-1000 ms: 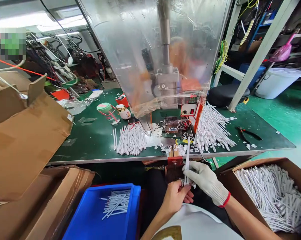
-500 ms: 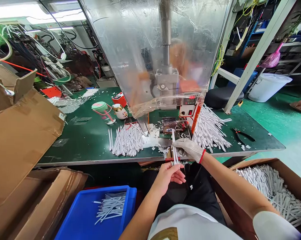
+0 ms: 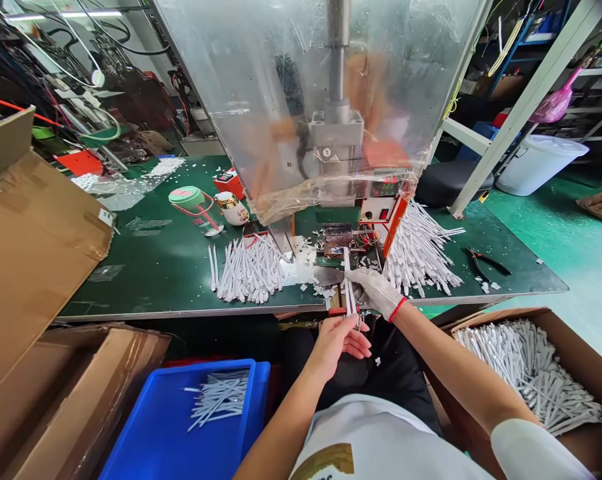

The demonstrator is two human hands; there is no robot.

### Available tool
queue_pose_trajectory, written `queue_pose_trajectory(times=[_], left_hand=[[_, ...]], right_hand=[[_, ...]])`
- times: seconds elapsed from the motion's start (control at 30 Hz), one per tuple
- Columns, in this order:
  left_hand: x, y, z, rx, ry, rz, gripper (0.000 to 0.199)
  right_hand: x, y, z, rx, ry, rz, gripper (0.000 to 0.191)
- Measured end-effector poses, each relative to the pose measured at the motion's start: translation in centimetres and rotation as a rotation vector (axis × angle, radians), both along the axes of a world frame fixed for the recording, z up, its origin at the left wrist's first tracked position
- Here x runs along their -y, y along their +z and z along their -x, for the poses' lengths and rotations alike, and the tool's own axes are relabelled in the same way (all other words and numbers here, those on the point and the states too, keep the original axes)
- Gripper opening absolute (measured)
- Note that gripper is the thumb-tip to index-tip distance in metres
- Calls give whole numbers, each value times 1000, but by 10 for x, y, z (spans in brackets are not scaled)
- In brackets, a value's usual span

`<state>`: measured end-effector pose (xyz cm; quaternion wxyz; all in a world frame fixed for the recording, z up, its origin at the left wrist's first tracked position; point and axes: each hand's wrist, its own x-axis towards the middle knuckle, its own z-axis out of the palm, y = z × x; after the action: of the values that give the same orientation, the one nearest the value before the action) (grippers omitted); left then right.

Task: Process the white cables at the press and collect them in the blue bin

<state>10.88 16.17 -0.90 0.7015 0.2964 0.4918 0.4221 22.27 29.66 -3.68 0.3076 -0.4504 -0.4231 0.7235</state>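
Note:
Two or so slim white strips stand out in front of me, their far ends close to a small metal fixture under the press. My left hand, bare, pinches the near ends between thumb and fingers. Higher up, my right hand, in a white knit glove with a red cuff, is closed around the same strips. A flat metal blade lies on the bench just left of the gloved fingertips. The gloved fingertips are partly hidden behind the strips.
Piles of white strips lie left and right on the green bench. A clear shield hangs before the press. Pliers rest at right. A blue bin and a carton stand below the bench.
The camera view has shifted a little, with the bench sitting slightly higher in the picture. Both hands keep their hold on the strips, whose position at the fixture looks almost the same.

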Motion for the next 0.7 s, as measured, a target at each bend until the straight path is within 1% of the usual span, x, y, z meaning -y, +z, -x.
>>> queue_pose_trajectory(times=[0.1, 0.23, 0.57, 0.7], left_hand=[[1, 0, -1, -1, 10, -7, 53], [1, 1, -1, 9, 6, -6, 52], [1, 1, -1, 24, 5, -1, 52], [-1, 5, -3, 28, 5, 28, 61]], right_hand=[[0, -2, 0, 19, -20, -27, 37], [2, 0, 0, 7, -23, -61, 37], [0, 1, 2, -2, -10, -41, 34], [-8, 4, 7, -4, -68, -60, 28]])
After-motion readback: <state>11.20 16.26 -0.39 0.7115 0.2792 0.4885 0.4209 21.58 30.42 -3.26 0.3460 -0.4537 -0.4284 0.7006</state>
